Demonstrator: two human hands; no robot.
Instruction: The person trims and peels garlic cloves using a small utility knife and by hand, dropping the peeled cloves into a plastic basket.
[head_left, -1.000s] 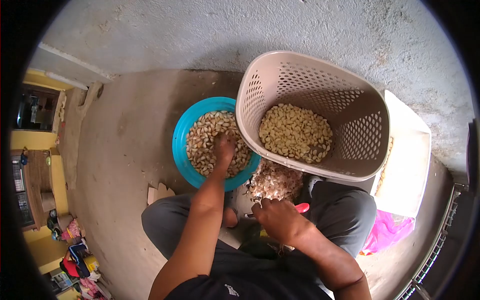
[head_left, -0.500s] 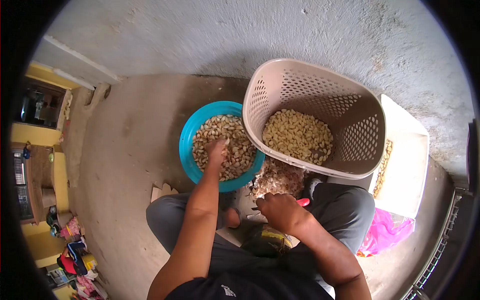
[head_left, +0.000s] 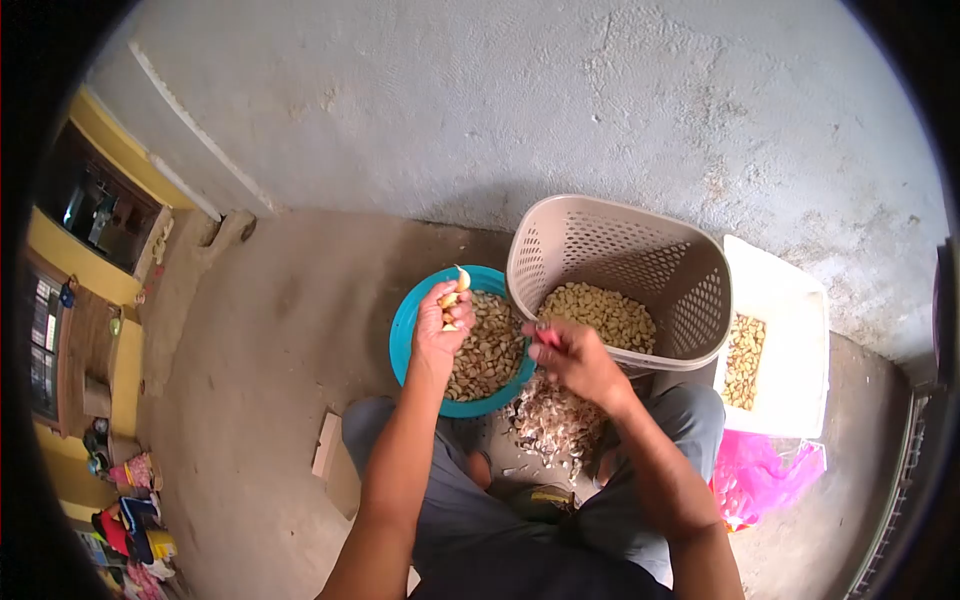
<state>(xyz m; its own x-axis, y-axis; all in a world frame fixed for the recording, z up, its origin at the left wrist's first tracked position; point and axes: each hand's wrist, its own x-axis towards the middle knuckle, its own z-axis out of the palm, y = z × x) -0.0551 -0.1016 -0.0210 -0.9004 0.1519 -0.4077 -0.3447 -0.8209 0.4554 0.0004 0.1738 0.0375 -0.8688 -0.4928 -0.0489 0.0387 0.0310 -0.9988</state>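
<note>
My left hand point(head_left: 440, 320) is closed round several garlic cloves point(head_left: 462, 280), raised over the blue basin point(head_left: 402, 330). Unpeeled cloves point(head_left: 485, 350) fill the basin. My right hand point(head_left: 570, 360) grips a small knife with a red handle point(head_left: 548, 338), near the front rim of the beige basket point(head_left: 625, 210); its blade is hard to make out. Peeled pale cloves point(head_left: 600, 310) lie in the bottom of the basket. Below the hands, a heap of garlic skins point(head_left: 555, 425) lies between my legs.
At the right, a white box point(head_left: 790, 370) holds more cloves, with a pink plastic bag point(head_left: 765, 475) below it. A grey wall point(head_left: 480, 110) stands behind the basket. Cardboard point(head_left: 335, 465) lies by my left knee. Clothes point(head_left: 135, 525) lie at the far left.
My left hand has come up out of the basin with several cloves. My right hand has risen from near my lap towards it with the red-handled knife. The view has tilted up.
</note>
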